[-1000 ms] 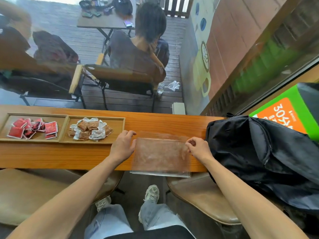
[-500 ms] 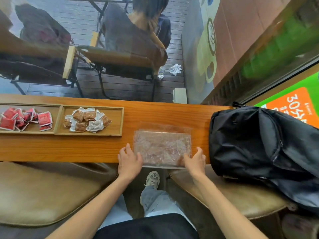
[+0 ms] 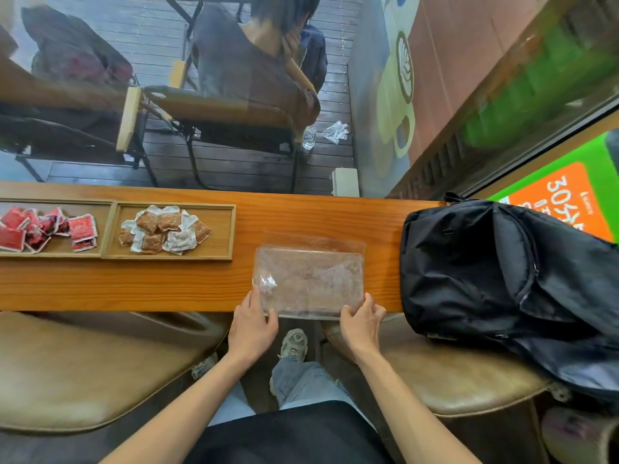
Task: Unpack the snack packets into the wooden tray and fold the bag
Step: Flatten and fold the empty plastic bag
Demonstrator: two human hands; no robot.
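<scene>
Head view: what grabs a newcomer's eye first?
The clear plastic bag, empty and flat at the wooden counter's near edge, left hand and right hand holding its near corners. Left, the two-compartment wooden tray with red packets and brown packets. Right, a black backpack.

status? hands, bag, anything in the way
Left hand and right hand each pinch a near corner of the clear bag, flat and empty. Snack packets in the tray. Backpack close right.
</scene>
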